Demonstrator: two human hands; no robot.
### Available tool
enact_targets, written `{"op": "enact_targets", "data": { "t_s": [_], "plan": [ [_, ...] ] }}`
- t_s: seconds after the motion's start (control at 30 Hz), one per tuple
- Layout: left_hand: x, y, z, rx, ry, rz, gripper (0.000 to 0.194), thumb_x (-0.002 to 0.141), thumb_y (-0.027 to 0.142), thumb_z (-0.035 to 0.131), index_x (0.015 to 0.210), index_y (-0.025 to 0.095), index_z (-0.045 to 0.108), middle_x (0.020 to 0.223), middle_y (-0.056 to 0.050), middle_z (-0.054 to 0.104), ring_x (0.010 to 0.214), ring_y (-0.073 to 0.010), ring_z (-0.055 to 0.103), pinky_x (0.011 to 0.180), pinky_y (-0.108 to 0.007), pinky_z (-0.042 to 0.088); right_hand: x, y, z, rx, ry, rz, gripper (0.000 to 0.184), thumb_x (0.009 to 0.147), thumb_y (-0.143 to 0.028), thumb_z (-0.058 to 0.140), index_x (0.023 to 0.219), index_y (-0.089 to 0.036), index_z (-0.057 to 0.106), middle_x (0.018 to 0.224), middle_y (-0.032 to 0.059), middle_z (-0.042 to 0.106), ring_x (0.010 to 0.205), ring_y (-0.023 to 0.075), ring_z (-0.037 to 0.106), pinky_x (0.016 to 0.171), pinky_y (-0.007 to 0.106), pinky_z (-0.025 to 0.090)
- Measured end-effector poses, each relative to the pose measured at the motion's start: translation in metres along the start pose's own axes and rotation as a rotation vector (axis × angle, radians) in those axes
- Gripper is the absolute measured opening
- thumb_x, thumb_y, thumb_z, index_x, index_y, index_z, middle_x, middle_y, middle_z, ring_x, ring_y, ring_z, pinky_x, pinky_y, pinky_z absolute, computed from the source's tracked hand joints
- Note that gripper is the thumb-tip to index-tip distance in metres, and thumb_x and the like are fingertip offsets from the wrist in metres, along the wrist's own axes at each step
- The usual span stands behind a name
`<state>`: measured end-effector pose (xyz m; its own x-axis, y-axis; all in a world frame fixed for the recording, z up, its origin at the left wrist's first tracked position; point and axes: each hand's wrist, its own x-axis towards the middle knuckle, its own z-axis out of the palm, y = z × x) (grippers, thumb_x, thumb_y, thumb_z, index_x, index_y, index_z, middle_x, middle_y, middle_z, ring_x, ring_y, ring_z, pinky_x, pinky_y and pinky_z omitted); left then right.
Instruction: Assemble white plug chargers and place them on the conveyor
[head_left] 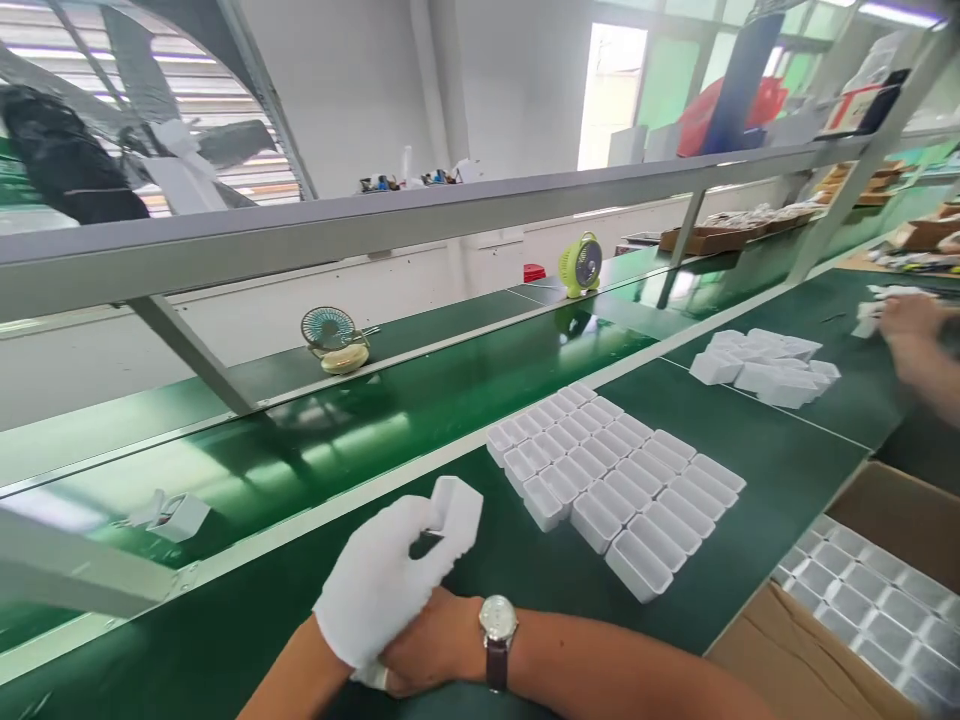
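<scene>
Green worktop [247, 630] of an assembly line, with a glossy conveyor belt [360, 420] running beside it toward upper right and a grey overhead rail [375, 225] above. The person's left hand [379, 580], in a white glove, is closed around a small white plastic case [457, 515]; the case stands up out of the fingers, its long axis tilted toward upper right, roughly in line with the belt. The right hand [424, 645], bare and with a wristwatch [497, 622] on the wrist, is clamped on the cuff of the glove at the left wrist, so the two hands lie together, touching, near the bottom centre of the view. It grips the glove only, not the case.

To the right of the held case, near but not touching, sits a block of white open trays [615, 485] set in tidy rows, its long axis running diagonally from upper left to lower right. The gloved left hand is the nearer one to this block. A second, looser heap of white pieces [765, 365] lies well apart, farther along the worktop, beside another person's hand [911, 325] at the right edge. A cardboard box [892, 510] with clear cell trays [870, 590] stands at lower right. On the belt to the left rests one lone white part [176, 515]; two small fans, one teal [334, 340] and one lime green [581, 265], stand on the far side.
</scene>
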<state>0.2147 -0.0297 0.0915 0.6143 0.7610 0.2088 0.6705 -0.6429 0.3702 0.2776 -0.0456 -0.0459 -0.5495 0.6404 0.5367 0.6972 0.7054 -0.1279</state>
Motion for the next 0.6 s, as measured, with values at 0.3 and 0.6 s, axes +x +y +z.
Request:
{"op": "enact_targets", "data": {
  "t_s": [0.3, 0.6],
  "plan": [
    [-0.079, -0.132, -0.009, 0.185, 0.117, -0.532, 0.032, 0.092, 0.054, 0.052, 0.082, 0.025, 0.053, 0.088, 0.0, 0.066, 0.08, -0.0211, 0.063, 0.07, -0.031, 0.042, -0.009, 0.002, -0.018, 0.185, -0.121, -0.121, 0.039, 0.103, -0.04, 0.047, 0.126, -0.013, 0.063, 0.132, 0.0136, 0.066, 0.134, 0.0279, 0.051, 0.117, 0.041, 0.038],
    [-0.105, -0.146, 0.013, -0.057, 0.243, -0.598, 0.024, 0.088, 0.045, 0.058, 0.1, 0.024, 0.058, 0.091, -0.002, 0.066, 0.079, -0.0204, 0.062, 0.073, -0.034, 0.046, -0.013, -0.002, -0.017, 0.255, -0.151, -0.08, 0.036, 0.102, -0.033, 0.052, 0.131, -0.014, 0.061, 0.138, 0.0131, 0.063, 0.138, 0.027, 0.05, 0.119, 0.043, 0.039]
  ]
}}
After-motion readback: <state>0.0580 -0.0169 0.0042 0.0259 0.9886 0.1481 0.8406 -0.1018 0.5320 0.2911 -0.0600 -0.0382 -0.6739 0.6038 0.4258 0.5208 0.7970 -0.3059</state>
